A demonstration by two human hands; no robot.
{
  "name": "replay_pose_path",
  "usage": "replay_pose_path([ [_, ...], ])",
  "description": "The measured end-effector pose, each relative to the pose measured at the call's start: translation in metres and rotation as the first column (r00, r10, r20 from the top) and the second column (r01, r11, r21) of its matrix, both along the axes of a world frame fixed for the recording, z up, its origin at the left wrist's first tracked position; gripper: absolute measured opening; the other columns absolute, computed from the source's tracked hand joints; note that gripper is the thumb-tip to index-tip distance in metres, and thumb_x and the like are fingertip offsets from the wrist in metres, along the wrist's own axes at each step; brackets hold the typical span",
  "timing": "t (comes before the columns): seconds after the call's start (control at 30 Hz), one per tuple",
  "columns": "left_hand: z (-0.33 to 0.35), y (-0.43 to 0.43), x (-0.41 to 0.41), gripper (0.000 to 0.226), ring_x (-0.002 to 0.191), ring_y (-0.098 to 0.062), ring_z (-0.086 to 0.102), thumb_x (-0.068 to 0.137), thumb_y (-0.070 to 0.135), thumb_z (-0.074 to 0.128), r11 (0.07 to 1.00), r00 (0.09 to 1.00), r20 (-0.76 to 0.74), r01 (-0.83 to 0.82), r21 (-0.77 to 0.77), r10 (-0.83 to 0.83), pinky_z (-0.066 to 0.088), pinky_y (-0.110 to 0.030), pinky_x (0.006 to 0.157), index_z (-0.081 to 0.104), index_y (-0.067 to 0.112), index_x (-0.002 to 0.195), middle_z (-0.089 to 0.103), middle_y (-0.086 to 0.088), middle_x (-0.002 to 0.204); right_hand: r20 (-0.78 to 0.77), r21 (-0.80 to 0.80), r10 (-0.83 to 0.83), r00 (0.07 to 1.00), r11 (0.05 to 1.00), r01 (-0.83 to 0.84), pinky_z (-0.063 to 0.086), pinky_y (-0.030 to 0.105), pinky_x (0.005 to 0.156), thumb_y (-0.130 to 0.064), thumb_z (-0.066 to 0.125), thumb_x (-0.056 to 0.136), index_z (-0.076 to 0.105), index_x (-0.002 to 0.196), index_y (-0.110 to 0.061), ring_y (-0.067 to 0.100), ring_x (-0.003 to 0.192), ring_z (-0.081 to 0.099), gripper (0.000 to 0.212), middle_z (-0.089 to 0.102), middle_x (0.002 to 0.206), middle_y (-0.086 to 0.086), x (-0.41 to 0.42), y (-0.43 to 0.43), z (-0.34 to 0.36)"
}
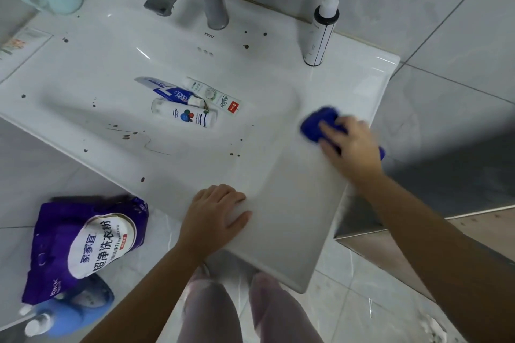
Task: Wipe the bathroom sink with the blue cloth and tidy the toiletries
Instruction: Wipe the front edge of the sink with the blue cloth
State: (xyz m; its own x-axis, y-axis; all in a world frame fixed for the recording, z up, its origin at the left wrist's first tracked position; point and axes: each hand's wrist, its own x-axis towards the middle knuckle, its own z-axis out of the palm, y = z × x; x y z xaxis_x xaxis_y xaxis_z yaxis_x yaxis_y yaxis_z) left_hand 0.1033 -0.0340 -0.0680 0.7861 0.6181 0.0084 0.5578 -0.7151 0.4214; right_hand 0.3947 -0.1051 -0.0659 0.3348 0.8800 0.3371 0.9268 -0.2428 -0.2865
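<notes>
While the right hand (pixel 351 147) grips the blue cloth (pixel 317 120) on the sink (pixel 292 220) ledge, left hand (pixel 214 217) flat on the front rim: wiping is underway, with the spotted basin and its tubes (pixel 184 114) seemingly next.

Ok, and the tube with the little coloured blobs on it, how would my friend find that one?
Look into the basin of the white sink, below the metal tap. Three tubes lie together there; it is the front tube, nearest the sink's front rim. The blue-and-white tube and the green-printed tube behind it lack its blue and red blobs.
</notes>
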Motion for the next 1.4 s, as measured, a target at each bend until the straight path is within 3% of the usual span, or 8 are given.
replay_pose_path([
  [0.1, 0.002, 0.000, 0.001, 0.036, 0.077, -0.016, 0.057, 0.082, 0.047, 0.047, 1.000, 1.000, -0.001, -0.007, -0.011, 0.007, 0.042, -0.027, 0.077, 0.066, 0.017, 0.093, 0.062, 0.003, 0.089, -0.033, 0.006, -0.206, 0.978, 0.978, 0.207, 0.051, 0.042, 0.063, -0.032, 0.044, 0.082, 0.065, 0.109, -0.006, 0.039, 0.085, 0.052, 0.043, 0.058, 0.104, 0.024, -0.022, 0.014, 0.002],
  [0.3, 0.004, 0.000, 0.001, 0.037, 0.074, -0.015, 0.058, 0.082, 0.048, 0.047, 1.000, 1.000, -0.008, 0.000, -0.005, 0.000, 0.044, -0.027, 0.077, 0.066, 0.017, 0.092, 0.062, 0.003, 0.087, 0.008, -0.066, 0.444, 0.896, 0.894, -0.443, 0.049, 0.037, 0.067, -0.035, 0.042, 0.092, 0.054, 0.117, -0.018, 0.028, 0.085, 0.052, 0.032, 0.055, 0.110, 0.012, -0.070, -0.052, -0.004],
  [0.5, 0.003, 0.001, 0.000, 0.036, 0.075, -0.018, 0.057, 0.082, 0.046, 0.048, 1.000, 1.000, 0.015, -0.011, -0.017, 0.011, 0.039, -0.026, 0.077, 0.066, 0.017, 0.092, 0.062, 0.002, 0.087, -0.009, -0.019, -0.238, 0.971, 0.971, 0.238, 0.050, 0.045, 0.066, -0.034, 0.043, 0.084, 0.063, 0.113, -0.006, 0.042, 0.088, 0.051, 0.045, 0.056, 0.108, 0.025, -0.016, 0.021, 0.002],
  [0.73, 0.005, 0.000, 0.000, 0.039, 0.074, -0.016, 0.057, 0.083, 0.048, 0.046, 1.000, 1.000, 0.011, 0.006, -0.007, -0.006, 0.042, -0.027, 0.076, 0.066, 0.016, 0.093, 0.063, 0.002, 0.087, -0.020, -0.082, 0.512, 0.859, 0.855, -0.512, 0.046, 0.036, 0.068, -0.035, 0.042, 0.094, 0.054, 0.118, -0.020, 0.026, 0.083, 0.051, 0.030, 0.053, 0.109, 0.012, -0.074, -0.060, -0.003],
  [0.9, 0.003, 0.001, 0.000, 0.037, 0.074, -0.018, 0.056, 0.082, 0.046, 0.047, 1.000, 1.000, 0.012, 0.008, -0.009, -0.008, 0.040, -0.027, 0.075, 0.066, 0.016, 0.092, 0.061, 0.002, 0.086, -0.038, -0.065, -0.240, 0.970, 0.969, 0.237, 0.050, 0.046, 0.067, -0.027, 0.053, 0.087, 0.061, 0.118, -0.008, 0.041, 0.093, 0.050, 0.036, 0.055, 0.112, 0.025, -0.022, 0.022, 0.005],
  [1.13, 0.002, 0.003, 0.000, 0.040, 0.075, -0.017, 0.057, 0.082, 0.049, 0.047, 0.998, 0.997, 0.031, 0.065, -0.003, -0.065, 0.042, -0.026, 0.073, 0.065, 0.014, 0.093, 0.061, 0.001, 0.086, 0.012, -0.137, 0.402, 0.916, 0.908, -0.397, 0.044, 0.033, 0.072, -0.032, 0.043, 0.092, 0.052, 0.118, -0.018, 0.021, 0.086, 0.047, 0.031, 0.048, 0.112, 0.008, -0.107, -0.074, 0.003],
  [1.3, -0.002, 0.004, 0.000, 0.034, 0.075, -0.023, 0.057, 0.081, 0.046, 0.049, 0.998, 0.998, 0.041, 0.055, 0.016, -0.055, 0.037, -0.031, 0.073, 0.064, 0.017, 0.090, 0.060, -0.001, 0.085, 0.003, -0.060, -0.372, 0.928, 0.927, 0.371, 0.050, 0.045, 0.066, -0.035, 0.048, 0.086, 0.062, 0.117, -0.010, 0.041, 0.091, 0.050, 0.042, 0.055, 0.110, 0.023, -0.035, 0.000, 0.004],
  [1.4, -0.002, 0.005, 0.000, 0.033, 0.074, -0.024, 0.057, 0.081, 0.044, 0.051, 0.998, 0.997, 0.059, 0.057, 0.002, -0.057, 0.038, -0.032, 0.071, 0.065, 0.015, 0.088, 0.061, -0.003, 0.083, -0.005, -0.045, -0.371, 0.929, 0.928, 0.370, 0.047, 0.040, 0.062, -0.032, 0.049, 0.084, 0.063, 0.114, -0.009, 0.039, 0.089, 0.050, 0.040, 0.055, 0.108, 0.023, -0.089, -0.025, 0.006],
])
